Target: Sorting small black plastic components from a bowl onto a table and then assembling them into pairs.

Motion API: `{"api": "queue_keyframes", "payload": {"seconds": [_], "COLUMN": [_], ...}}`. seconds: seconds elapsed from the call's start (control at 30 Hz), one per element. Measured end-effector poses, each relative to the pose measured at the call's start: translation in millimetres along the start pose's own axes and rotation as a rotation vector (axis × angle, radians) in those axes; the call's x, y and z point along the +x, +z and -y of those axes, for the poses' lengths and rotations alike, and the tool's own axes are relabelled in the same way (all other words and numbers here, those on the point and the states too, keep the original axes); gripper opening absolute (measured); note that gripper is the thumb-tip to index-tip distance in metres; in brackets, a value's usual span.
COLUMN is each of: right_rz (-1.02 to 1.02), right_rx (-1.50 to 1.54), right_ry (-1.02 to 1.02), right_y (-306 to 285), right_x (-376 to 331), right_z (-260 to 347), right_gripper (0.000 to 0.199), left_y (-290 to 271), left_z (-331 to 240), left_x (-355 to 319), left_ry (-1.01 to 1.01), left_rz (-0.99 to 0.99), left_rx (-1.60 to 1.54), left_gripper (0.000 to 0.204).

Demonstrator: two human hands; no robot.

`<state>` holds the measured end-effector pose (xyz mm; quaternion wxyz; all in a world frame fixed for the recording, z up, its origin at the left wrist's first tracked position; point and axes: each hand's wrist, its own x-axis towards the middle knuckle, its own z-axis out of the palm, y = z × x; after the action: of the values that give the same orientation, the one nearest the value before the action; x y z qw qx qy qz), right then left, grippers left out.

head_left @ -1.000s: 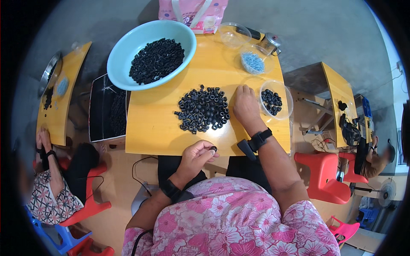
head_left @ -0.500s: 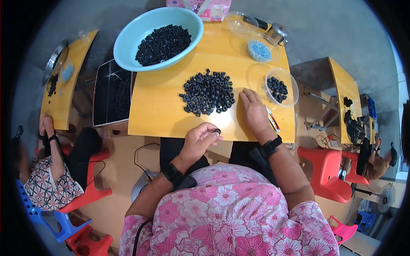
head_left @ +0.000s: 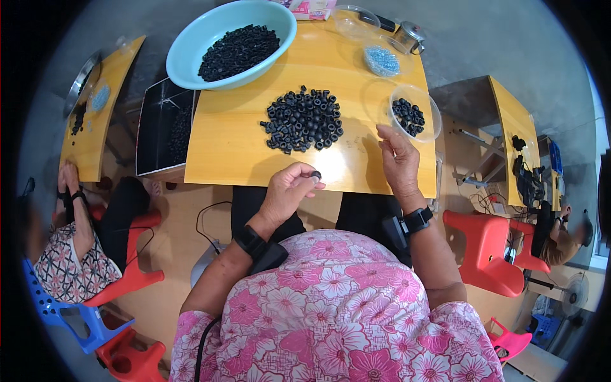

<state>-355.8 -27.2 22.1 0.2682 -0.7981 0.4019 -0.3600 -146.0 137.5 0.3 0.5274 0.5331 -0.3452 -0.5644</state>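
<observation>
My left hand (head_left: 290, 192) is closed in a pinch over the table's front edge. Between thumb and fingertips it holds a small black ring-shaped piece (head_left: 316, 174). My right hand (head_left: 400, 160) is raised over the table's right side, just below a clear round tub (head_left: 435, 121) that holds black pieces (head_left: 408, 117). Its fingers are bent and apart from the thumb, and nothing shows between them. A pile of similar black pieces (head_left: 303, 121), many with round holes, lies mid-table, ahead of my left hand.
A large pale-blue basin (head_left: 186, 62) of black pieces stands at the back left. At the back right are a tub of bluish clear bits (head_left: 382, 61), an empty clear tub (head_left: 356, 23) and a metal mug (head_left: 409, 37). A box (head_left: 147, 130) adjoins the table's left side. Others sit at side tables.
My right hand has lifted from flat on the table, its fingers now bent. The red-and-white tool by its wrist is no longer visible. My left hand keeps its pinch. The view has shifted slightly.
</observation>
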Motion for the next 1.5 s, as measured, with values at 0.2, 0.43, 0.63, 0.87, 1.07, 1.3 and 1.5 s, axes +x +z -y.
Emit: {"api": "queue_keyframes", "payload": {"seconds": [0.2, 0.43, 0.63, 0.87, 1.07, 1.3, 1.5], "right_rz": [0.048, 0.161, 0.241, 0.248, 0.319, 0.291, 0.252], "right_rx": [-0.155, -0.009, -0.084, -0.155, -0.267, -0.232, 0.125], "right_ry": [0.003, -0.015, -0.077, -0.236, -0.275, -0.218, 0.048], "right_y": [3.1, 17.7, 23.5, 19.4, 15.3, 21.5, 13.4], "right_x": [-17.0, -16.3, -21.3, -19.5, -19.4, -18.9, -23.6], "right_z": [-7.6, 31.7, 26.3, 27.1, 29.7, 26.8, 21.7], "right_gripper": [0.026, 0.024, 0.017, 0.015, 0.021, 0.018, 0.02], "left_y": [2.4, 5.9, 5.2, 5.7, 6.4, 5.8, 6.1], "left_z": [-6.0, -7.8, -2.9, -6.2, 1.2, 0.3, 1.5], "left_x": [0.7, -1.1, -1.4, -2.8, -1.5, -2.6, -1.9], "left_ry": [-0.007, -0.038, -0.006, -0.024, -0.005, 0.037, 0.031], "left_rz": [-0.017, -0.036, -0.044, -0.043, -0.049, -0.055, -0.045], "left_rx": [0.013, -0.007, 0.002, -0.013, -0.028, 0.008, -0.022], "left_gripper": [0.016, 0.018, 0.019, 0.017, 0.016, 0.016, 0.016]}}
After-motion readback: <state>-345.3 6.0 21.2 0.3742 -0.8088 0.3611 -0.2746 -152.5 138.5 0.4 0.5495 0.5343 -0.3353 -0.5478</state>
